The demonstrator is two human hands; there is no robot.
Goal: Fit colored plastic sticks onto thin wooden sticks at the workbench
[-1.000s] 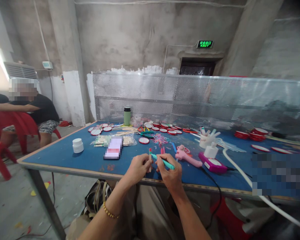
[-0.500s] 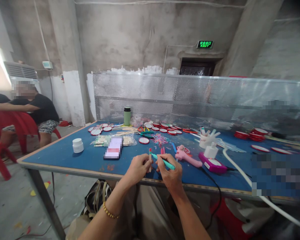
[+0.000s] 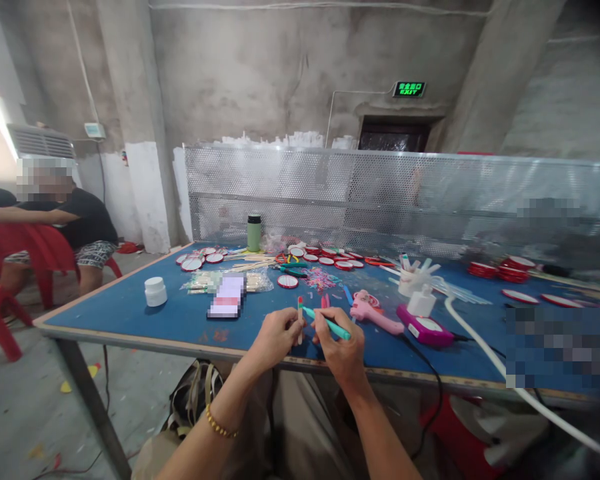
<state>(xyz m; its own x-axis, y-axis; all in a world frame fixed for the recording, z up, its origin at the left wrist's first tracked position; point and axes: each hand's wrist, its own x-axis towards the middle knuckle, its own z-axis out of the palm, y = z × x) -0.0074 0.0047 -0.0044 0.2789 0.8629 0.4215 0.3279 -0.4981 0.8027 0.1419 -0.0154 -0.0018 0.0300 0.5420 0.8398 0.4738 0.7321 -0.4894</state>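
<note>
Upright between the fingertips of my left hand is a flat wooden stick with a red and green coloured top. My right hand is closed around a teal marker pen, held like a pencil. The pen's tip points left and meets or nearly meets the stick just below its coloured end. Just beyond my right hand lie red and pink pens. A pink glue gun rests to the right of them.
On the blue table are a phone, a white jar, a green bottle, red-rimmed discs, a purple box and a white cup of pens. A person sits at left.
Almost nothing differs. Both hands, the stick and the marker pen keep the same position; the seated person at left has shifted slightly.
</note>
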